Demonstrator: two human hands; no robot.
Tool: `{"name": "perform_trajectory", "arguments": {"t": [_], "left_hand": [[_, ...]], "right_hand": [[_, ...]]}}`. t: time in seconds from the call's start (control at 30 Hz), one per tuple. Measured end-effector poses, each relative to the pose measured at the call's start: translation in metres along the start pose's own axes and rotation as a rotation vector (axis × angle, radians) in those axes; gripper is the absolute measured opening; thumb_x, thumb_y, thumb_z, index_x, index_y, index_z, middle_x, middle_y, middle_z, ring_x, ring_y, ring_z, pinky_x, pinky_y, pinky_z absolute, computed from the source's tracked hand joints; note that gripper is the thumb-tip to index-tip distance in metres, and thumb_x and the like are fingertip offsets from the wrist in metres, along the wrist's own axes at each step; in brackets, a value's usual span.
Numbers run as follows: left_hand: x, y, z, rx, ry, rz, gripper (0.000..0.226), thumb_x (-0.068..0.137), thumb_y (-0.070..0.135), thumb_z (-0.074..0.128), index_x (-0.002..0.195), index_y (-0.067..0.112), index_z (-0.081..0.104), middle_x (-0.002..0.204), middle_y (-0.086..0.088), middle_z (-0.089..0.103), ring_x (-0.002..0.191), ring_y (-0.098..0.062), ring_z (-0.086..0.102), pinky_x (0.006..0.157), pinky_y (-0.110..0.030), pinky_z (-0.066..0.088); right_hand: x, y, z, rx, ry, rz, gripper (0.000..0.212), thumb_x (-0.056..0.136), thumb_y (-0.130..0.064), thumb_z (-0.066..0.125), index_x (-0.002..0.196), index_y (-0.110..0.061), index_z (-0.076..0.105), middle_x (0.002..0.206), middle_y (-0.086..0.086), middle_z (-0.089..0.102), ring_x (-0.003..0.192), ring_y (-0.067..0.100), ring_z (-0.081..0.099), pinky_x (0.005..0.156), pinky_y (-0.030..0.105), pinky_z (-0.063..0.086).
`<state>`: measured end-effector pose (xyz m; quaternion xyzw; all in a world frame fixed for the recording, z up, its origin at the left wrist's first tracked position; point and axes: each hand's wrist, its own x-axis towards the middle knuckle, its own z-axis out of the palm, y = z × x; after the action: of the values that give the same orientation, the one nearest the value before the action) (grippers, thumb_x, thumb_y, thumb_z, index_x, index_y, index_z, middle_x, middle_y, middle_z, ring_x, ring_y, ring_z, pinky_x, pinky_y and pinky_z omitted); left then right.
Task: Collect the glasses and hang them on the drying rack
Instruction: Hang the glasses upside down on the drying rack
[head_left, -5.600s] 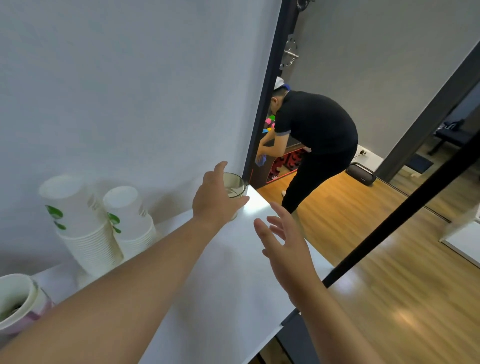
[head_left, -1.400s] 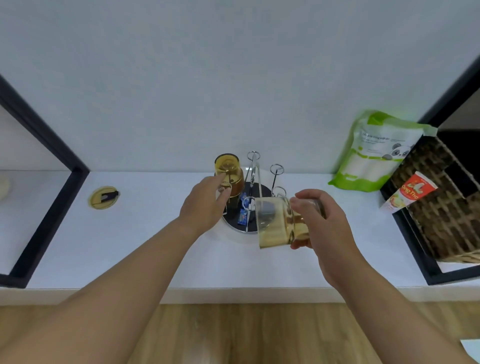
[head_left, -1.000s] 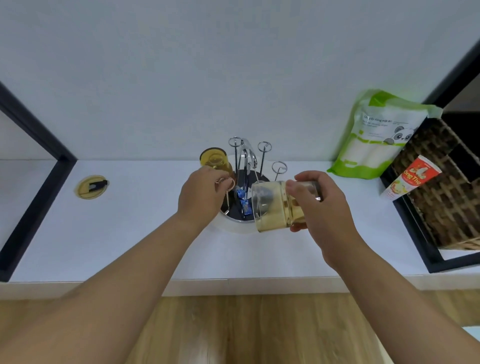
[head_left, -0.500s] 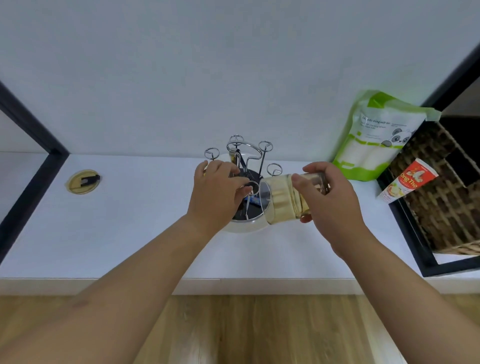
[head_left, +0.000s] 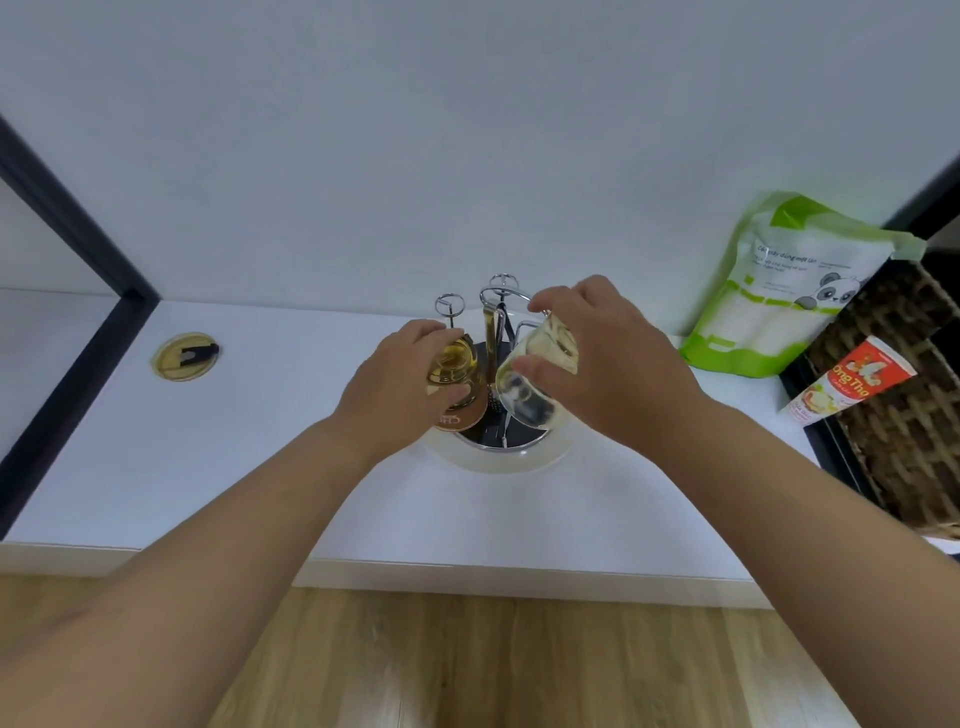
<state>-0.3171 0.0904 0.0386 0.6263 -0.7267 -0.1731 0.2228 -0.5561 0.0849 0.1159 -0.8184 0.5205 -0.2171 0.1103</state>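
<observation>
Glasses: two are in hand over the rack (head_left: 496, 332), which stands on a round white base on the white counter (head_left: 260, 441) against the wall. The left hand (head_left: 395, 395) has its fingers wrapped around an amber glass (head_left: 457, 384), mouth down, low at the rack's left side with its rim near the dark tray; whether it sits on a prong cannot be told. The right hand (head_left: 608, 364) grips a clear glass (head_left: 535, 374) by its base, tilted with the mouth facing down and toward the camera, just right of the rack's centre post.

Half a second ago the left hand covered the rack with no glass showing in it; now the amber glass shows in its grasp. The clear glass was then held on its side, right of the rack; it has since swung over the rack and tipped mouth-downward, and the right hand has moved up and inward. The two hands are now close together, nearly touching across the rack.

On the counter to the left lies a round gold lid (head_left: 185, 356), well apart from the rack. At right a green pouch (head_left: 779, 306) with a panda leans on the wall, beside a wicker basket (head_left: 909, 415) holding a red tube (head_left: 852, 384). Black frames (head_left: 78, 291) edge the counter on both sides. Wood floor (head_left: 519, 665) lies below.
</observation>
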Motion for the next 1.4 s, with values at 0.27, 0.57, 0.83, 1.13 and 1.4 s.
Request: {"name": "perform_trajectory", "arguments": {"t": [0.27,0.57,0.83,1.13,1.4], "left_hand": [[0.006,-0.010,-0.003,-0.058,-0.002,0.010,0.071,0.080,0.036,0.086,0.143,0.028,0.055,0.137,0.011,0.052,0.119,-0.013,0.054,0.091,-0.027,0.045],[0.015,-0.014,-0.007,-0.039,0.011,0.023,0.072,0.077,0.029,0.088,0.142,0.026,0.057,0.133,0.009,0.055,0.116,-0.016,0.056,0.092,-0.032,0.049],[0.021,-0.020,-0.006,-0.028,0.011,0.055,0.071,0.076,0.029,0.089,0.140,0.027,0.058,0.131,0.010,0.055,0.114,-0.014,0.055,0.088,-0.026,0.045],[0.017,-0.019,-0.006,-0.032,0.033,0.079,0.071,0.078,0.030,0.087,0.142,0.025,0.057,0.132,0.009,0.055,0.114,-0.015,0.055,0.090,-0.027,0.046],[0.013,-0.015,-0.009,-0.016,0.028,0.077,0.070,0.079,0.032,0.086,0.142,0.025,0.057,0.134,0.009,0.055,0.116,-0.016,0.055,0.089,-0.027,0.045]], "right_hand": [[0.017,-0.011,0.031,-0.130,-0.141,-0.095,0.060,0.087,-0.049,0.075,0.139,-0.029,0.053,0.120,0.002,0.054,0.108,0.027,0.057,0.072,0.034,0.043],[0.015,-0.010,0.054,-0.172,-0.128,-0.082,0.055,0.087,-0.048,0.077,0.133,-0.026,0.055,0.115,0.001,0.055,0.104,0.025,0.056,0.069,0.033,0.043],[0.011,-0.013,0.067,-0.225,-0.187,-0.078,0.053,0.089,-0.049,0.072,0.134,-0.025,0.056,0.118,0.001,0.054,0.109,0.026,0.055,0.074,0.037,0.052],[0.004,-0.007,0.087,-0.231,-0.230,-0.045,0.057,0.090,-0.049,0.074,0.136,-0.022,0.053,0.121,0.002,0.056,0.109,0.024,0.055,0.072,0.029,0.041],[0.003,-0.006,0.090,-0.232,-0.234,-0.027,0.056,0.089,-0.048,0.074,0.133,-0.021,0.054,0.121,0.002,0.056,0.108,0.024,0.055,0.073,0.029,0.039]]}}
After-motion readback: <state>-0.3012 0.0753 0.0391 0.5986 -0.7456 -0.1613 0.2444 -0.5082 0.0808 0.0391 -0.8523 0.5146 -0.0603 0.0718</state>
